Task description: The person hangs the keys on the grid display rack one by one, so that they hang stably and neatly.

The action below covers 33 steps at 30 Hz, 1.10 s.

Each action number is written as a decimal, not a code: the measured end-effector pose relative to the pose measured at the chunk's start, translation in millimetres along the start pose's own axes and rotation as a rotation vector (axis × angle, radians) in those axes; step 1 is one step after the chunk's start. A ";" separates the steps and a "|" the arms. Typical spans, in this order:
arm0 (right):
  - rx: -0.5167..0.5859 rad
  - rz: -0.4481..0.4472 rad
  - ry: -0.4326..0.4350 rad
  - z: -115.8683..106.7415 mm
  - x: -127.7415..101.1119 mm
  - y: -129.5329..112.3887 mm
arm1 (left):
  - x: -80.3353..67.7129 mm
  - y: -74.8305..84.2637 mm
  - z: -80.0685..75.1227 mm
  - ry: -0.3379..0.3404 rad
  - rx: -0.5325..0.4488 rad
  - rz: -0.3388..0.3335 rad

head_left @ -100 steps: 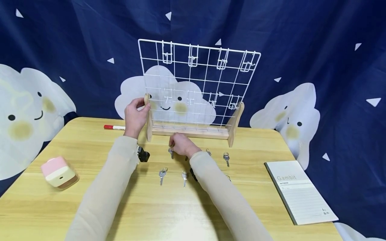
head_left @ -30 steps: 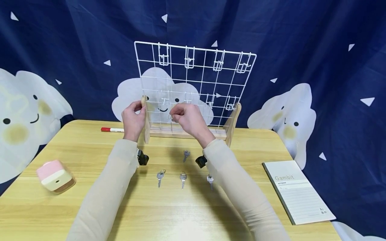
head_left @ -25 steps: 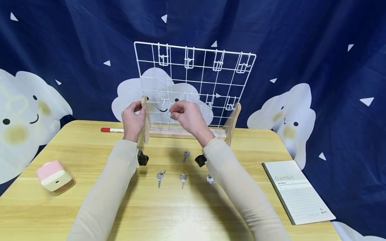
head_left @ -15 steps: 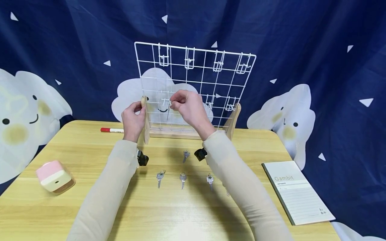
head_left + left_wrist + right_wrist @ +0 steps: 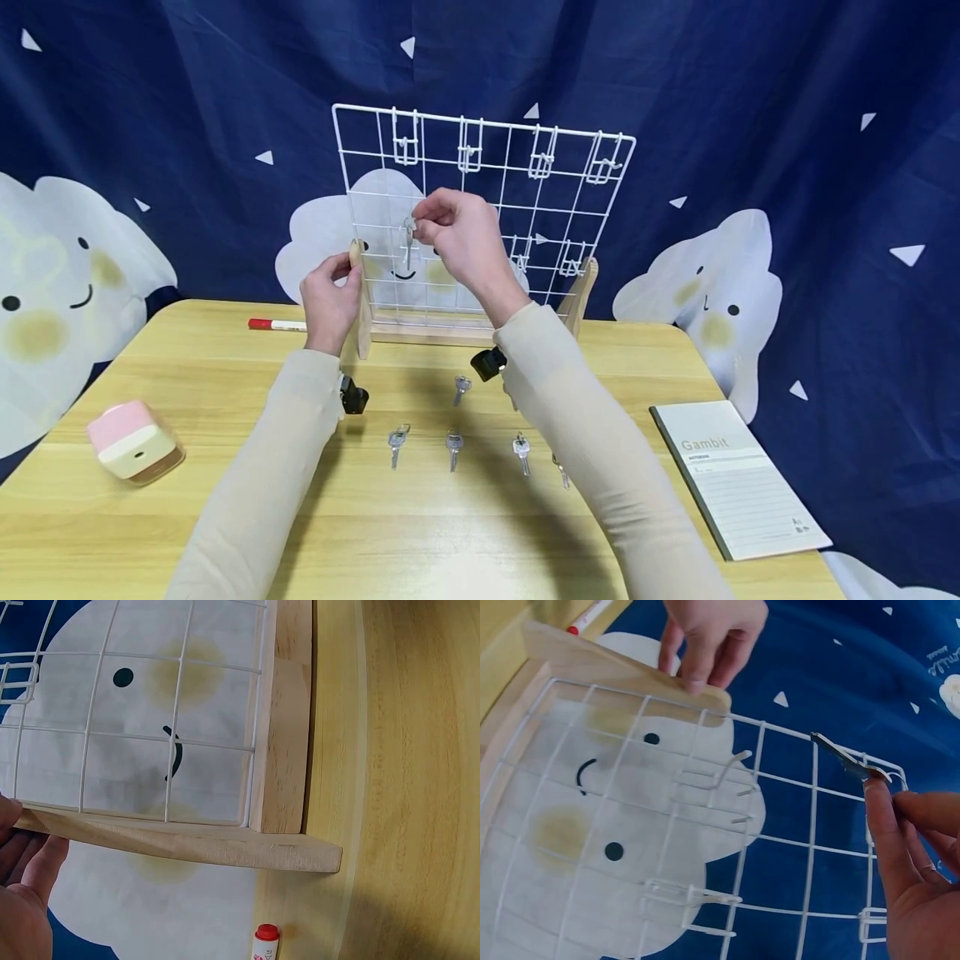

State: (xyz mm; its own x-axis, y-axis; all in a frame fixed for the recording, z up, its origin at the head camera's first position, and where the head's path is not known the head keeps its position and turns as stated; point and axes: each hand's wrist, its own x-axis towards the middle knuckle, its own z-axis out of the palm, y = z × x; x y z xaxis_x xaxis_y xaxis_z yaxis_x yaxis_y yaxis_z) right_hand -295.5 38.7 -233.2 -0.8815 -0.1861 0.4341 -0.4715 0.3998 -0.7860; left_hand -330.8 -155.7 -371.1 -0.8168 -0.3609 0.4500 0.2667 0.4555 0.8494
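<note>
A silver key (image 5: 408, 243) hangs from the right hand (image 5: 468, 242), pinched near its ring between thumb and forefinger. It is held up in front of the left part of a white wire grid rack (image 5: 480, 122). In the right wrist view the key (image 5: 844, 757) tilts across the grid's wires, above a white wire hook (image 5: 724, 774). The left hand (image 5: 330, 302) grips the rack's left wooden upright (image 5: 364, 312) by its top. In the left wrist view, fingers and thumb (image 5: 46, 866) press either side of that upright.
Several keys with rings, such as one key (image 5: 453, 450), lie on the wooden table (image 5: 420, 542). A red-capped marker (image 5: 277, 324) lies behind the left wrist. A pink and cream box-shaped object (image 5: 135, 442) sits at left, a notebook (image 5: 738, 479) at right.
The right hand has lifted the key from the table, then raised it higher along the grid. The left hand keeps its grip on the upright.
</note>
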 end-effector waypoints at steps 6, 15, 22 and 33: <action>0.009 -0.042 0.040 -1.6 7.1 -9.6 | 0.2 -2.4 0.5 -0.003 0.003 0.015; 0.076 -0.066 0.108 -4.0 23.1 -30.1 | 1.1 -3.7 -0.8 -0.005 -0.001 0.021; 0.064 -0.066 0.202 -5.7 34.7 -44.9 | 1.4 -2.4 -1.1 -0.008 0.002 0.028; -0.187 -0.024 0.288 1.8 48.5 -48.9 | -1.4 -3.9 -2.6 -0.009 -0.005 0.029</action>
State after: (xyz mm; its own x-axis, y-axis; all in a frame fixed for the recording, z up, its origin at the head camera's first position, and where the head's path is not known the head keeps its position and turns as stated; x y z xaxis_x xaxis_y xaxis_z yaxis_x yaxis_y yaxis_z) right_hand -315.2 8.5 -174.6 -0.8137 0.0527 0.5788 -0.4553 0.5612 -0.6912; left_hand -329.4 -159.1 -374.3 -0.8133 -0.3402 0.4719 0.2930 0.4614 0.8375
